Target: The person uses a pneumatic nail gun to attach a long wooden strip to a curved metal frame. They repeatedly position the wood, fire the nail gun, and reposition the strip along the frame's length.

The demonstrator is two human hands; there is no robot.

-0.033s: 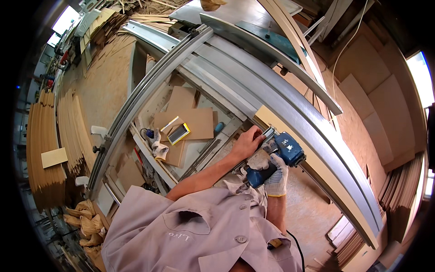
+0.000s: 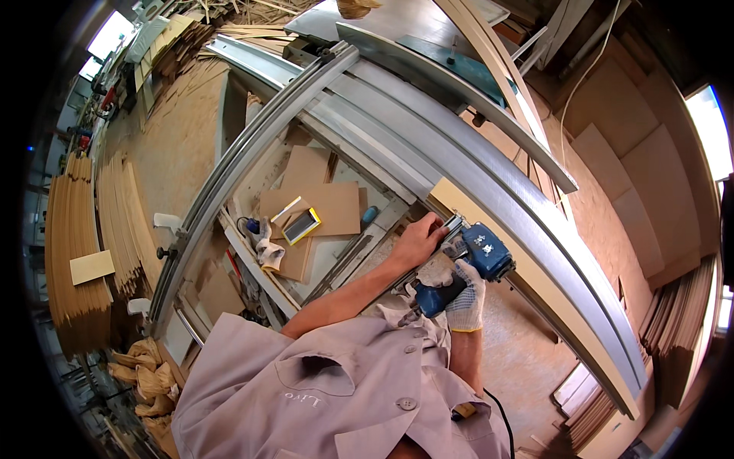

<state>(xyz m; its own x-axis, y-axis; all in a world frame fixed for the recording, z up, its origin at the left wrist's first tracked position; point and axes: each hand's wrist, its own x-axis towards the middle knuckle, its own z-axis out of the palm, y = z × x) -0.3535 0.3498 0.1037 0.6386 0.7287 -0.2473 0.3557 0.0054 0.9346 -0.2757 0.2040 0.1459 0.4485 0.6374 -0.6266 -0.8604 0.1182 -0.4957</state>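
A blue pneumatic nail gun [image 2: 491, 251] is held over the near edge of a long metal saw table, close to the front of my body. My right hand [image 2: 468, 300], in a white knitted glove with a yellow cuff, wraps round its grip from the right. My bare left hand [image 2: 419, 240] has its fingers curled and pinched at the gun's metal magazine rail [image 2: 454, 224]. Whether a strip of nails is between those fingertips, I cannot tell. A pale narrow board [image 2: 527, 264] lies along the table's near side, just beyond the gun.
Left of my arm, a frame holds brown board offcuts [image 2: 340, 206], a yellow-edged box [image 2: 300, 224] and a crumpled glove [image 2: 267, 249]. A metal rail [image 2: 229, 164] curves along its left. Stacked wood strips [image 2: 73, 229] stand far left; large panels [image 2: 657, 183] lean at right. A dark cable [image 2: 501, 417] hangs below.
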